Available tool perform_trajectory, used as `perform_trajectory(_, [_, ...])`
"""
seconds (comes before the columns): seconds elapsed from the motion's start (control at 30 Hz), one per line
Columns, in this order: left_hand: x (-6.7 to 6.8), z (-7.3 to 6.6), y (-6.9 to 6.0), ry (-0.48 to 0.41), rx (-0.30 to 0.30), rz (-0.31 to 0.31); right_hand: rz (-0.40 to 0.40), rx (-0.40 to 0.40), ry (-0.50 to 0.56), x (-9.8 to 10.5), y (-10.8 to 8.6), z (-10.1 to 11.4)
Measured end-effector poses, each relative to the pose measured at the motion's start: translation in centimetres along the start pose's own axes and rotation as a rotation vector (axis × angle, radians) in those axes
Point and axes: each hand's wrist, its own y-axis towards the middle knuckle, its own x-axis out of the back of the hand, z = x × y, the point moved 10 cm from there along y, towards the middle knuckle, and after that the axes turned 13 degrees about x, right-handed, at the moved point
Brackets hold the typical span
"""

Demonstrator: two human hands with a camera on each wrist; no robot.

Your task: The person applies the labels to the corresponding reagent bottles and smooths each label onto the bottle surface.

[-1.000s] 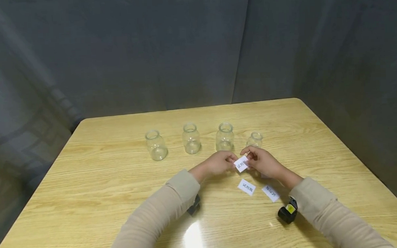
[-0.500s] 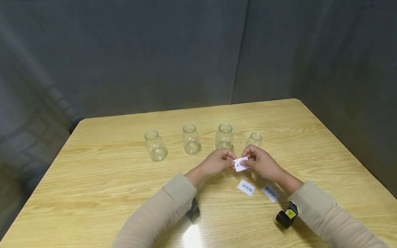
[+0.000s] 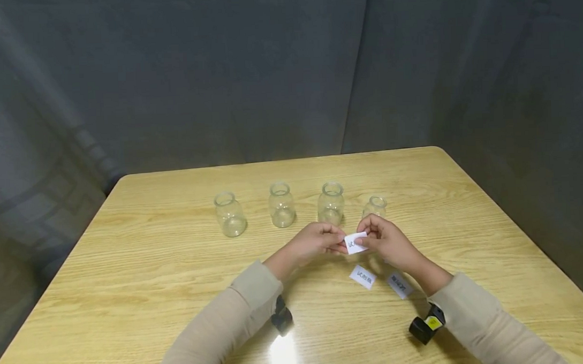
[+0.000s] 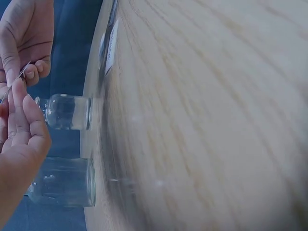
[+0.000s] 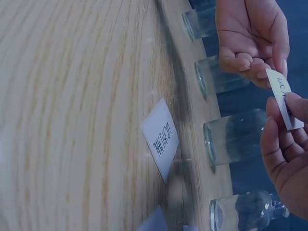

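A small white paper label point(image 3: 353, 243) with dark handwritten characters is held above the table. My right hand point(image 3: 392, 246) pinches it, the thumb lying across its written face. At the label's opposite end, my left hand point(image 3: 313, 244) pinches the edge between thumb and fingers. The right wrist view shows the held label point(image 5: 279, 86) slanted between both hands, part of its writing covered by the thumb. In the left wrist view it is nearly edge-on. Two more labels lie on the table below the hands: one written label point(image 3: 363, 276) and a turned one point(image 3: 399, 285).
Beyond the hands stand a left glass jar point(image 3: 230, 216), another glass jar point(image 3: 281, 206), a third glass jar point(image 3: 331, 202) and a smaller glass bottle point(image 3: 376, 205), partly hidden by the right hand. The wooden table point(image 3: 131, 273) meets grey curtains point(image 3: 220, 77) behind.
My right thumb has moved over the label's face, covering part of the writing. The label has turned slightly between the hands. Jars and the labels on the table stay put.
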Motion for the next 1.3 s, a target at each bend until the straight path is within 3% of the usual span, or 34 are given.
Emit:
perform_trajectory(0.67, [0.2, 0.6, 0.1, -0.049, -0.039, 0.017, 0.005, -0.001, 0.047, -0.7, -0.2, -0.5])
perform_trajectory(0.83, [0.6, 0.7, 0.1, -0.045, -0.050, -0.012, -0.006, -0.009, 0.022, -0.7, -0.1, -0.7])
perform_trajectory(1.1, [1.9, 0.7, -0.1, -0.049, -0.037, -0.086, -0.148, -0.026, -0.128, 1.0, -0.2, -1.0])
perform_trajectory(1.3, [2.0, 0.7, 0.0, -0.032, -0.049, -0.075, -0.098, -0.039, -0.087, 0.0, -0.2, -1.4])
